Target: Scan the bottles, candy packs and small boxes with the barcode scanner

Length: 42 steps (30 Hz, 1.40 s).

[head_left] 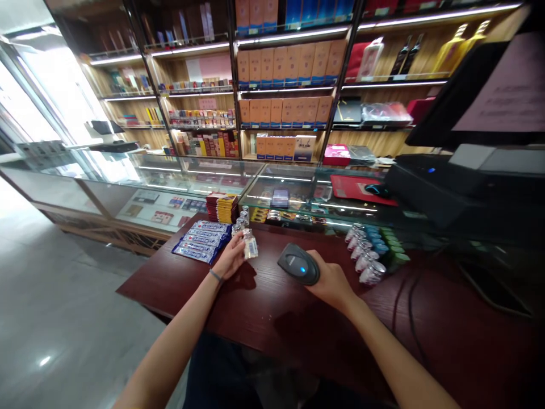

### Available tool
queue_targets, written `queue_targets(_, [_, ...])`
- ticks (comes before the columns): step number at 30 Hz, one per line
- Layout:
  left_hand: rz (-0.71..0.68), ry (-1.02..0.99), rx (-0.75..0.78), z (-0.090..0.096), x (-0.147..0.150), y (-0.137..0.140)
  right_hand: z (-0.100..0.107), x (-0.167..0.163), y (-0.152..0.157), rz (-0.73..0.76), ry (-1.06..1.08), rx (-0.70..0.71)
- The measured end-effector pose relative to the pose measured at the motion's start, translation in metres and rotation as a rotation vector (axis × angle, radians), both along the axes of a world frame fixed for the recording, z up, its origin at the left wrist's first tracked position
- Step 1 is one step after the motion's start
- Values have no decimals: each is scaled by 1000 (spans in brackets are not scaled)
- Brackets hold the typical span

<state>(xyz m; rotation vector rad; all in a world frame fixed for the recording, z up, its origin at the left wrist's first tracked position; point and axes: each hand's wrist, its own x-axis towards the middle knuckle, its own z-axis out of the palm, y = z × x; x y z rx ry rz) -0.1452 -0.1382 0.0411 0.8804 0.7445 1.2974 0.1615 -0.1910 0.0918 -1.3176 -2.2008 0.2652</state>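
Between the fingers of my left hand [230, 257] is a small clear bottle [250, 247] with a pale label that carries a barcode. Just behind it stand several similar small bottles [244, 216] with silvery tops. My right hand [331, 282] is wrapped round the handle of a dark barcode scanner [299, 264], whose blue light is lit. The scanner's head points left toward the bottle, with a gap between them. Left of my left hand lie blue-and-silver packets [201, 241] in a row. A stack of red and yellow packs [222, 207] stands behind the packets.
Rows of small bottles with silver, blue and green wrapping [367, 258] stand right on the dark red table [272, 318]. Behind runs a glass display counter [191, 173] with a red mouse pad [357, 188]. A monitor [481, 91] and a phone [494, 288] are at right.
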Motion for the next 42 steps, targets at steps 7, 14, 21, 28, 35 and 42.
queue_targets(7, [-151,49,-43,12,12,-8,22,27,5,-145,215,-7])
queue_targets(14, [-168,43,-164,36,48,8,20,74,24,-244,467,132])
queue_targets(21, [-226,28,-37,51,106,35,24,119,32,-411,599,188])
queue_targets(28, [10,281,232,41,194,73,41,154,21,-530,667,278])
queue_targets(35, [98,469,350,22,256,103,38,170,19,-628,639,291])
queue_targets(42, [15,571,385,-10,288,122,35,175,19,-673,643,246])
